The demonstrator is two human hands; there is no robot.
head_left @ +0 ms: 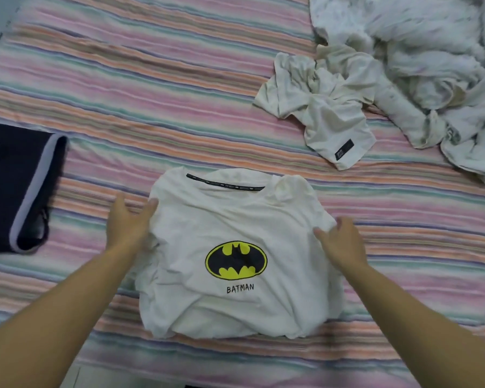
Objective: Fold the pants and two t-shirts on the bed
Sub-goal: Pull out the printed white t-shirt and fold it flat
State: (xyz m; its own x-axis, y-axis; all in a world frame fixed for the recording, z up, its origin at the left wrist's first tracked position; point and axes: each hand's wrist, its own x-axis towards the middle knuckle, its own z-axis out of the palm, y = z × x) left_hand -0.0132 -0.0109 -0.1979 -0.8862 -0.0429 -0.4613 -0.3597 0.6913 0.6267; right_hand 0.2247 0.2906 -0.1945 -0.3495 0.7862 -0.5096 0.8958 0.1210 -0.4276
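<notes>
A white t-shirt with a yellow and black Batman logo (235, 219) lies folded into a rough square on the striped bed, logo up, in the lower middle. My left hand (129, 222) rests at its left edge with fingers spread, touching the cloth. My right hand (342, 242) lies on its right edge, fingers apart. A second white t-shirt (319, 107) sits crumpled at the upper right. Dark navy pants with a pale lilac stripe (14, 186) lie folded at the left edge.
The bed's pink, orange and green striped sheet (151, 79) covers the whole view. A rumpled white blanket (431, 51) fills the top right corner, touching the crumpled shirt. A strip of floor shows at the top left.
</notes>
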